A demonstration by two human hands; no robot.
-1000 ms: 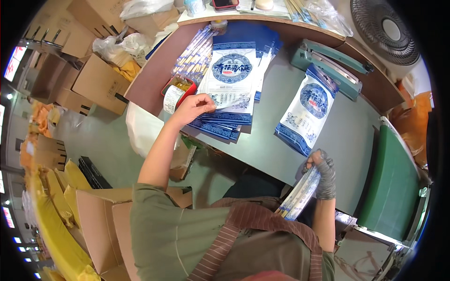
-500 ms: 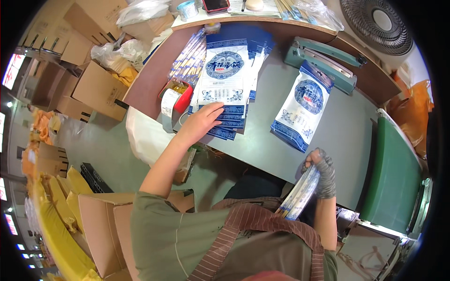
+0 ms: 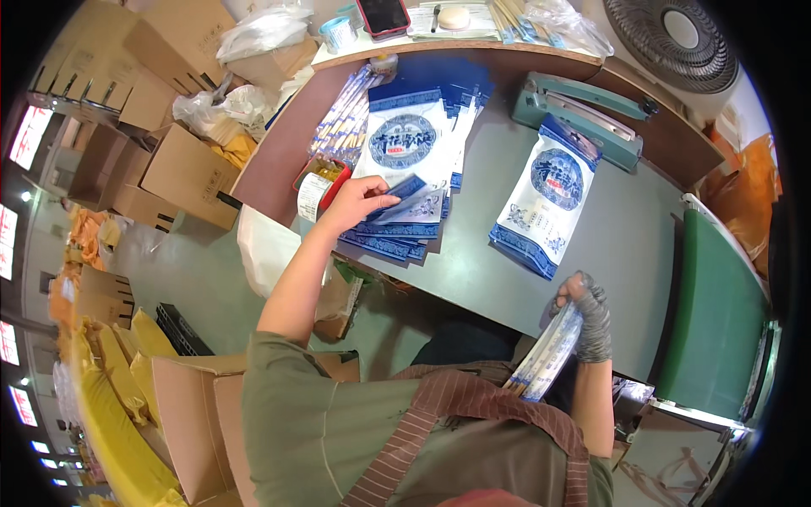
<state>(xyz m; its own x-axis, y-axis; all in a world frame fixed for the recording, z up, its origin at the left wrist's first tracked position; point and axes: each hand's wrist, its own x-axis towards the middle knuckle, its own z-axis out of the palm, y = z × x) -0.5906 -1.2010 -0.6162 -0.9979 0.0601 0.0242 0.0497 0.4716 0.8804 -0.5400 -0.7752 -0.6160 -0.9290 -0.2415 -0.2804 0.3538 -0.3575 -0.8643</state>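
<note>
A fanned stack of flat white-and-blue printed bags (image 3: 404,139) lies on the grey table. My left hand (image 3: 355,204) is closed on the lower edge of the top bag, which is lifted and folded back between thumb and fingers. My right hand (image 3: 587,308), in a grey fingerless wrap, grips a bundle of wrapped chopsticks (image 3: 545,359) close to my body, past the table's front edge. Between the stack and the right hand's side lies another bag (image 3: 547,190), which looks filled and thicker.
A teal hand sealer (image 3: 583,118) stands at the back right. Loose wrapped chopsticks (image 3: 342,110) and a red tape dispenser (image 3: 334,177) sit left of the stack. A green conveyor belt (image 3: 710,313) borders the right. Cardboard boxes (image 3: 187,173) stand at left; a fan (image 3: 676,34) is beyond the shelf.
My left hand has gone from resting on the stack to pinching the top bag and peeling its lower edge up. The right hand still holds the bundle, nearly unmoved.
</note>
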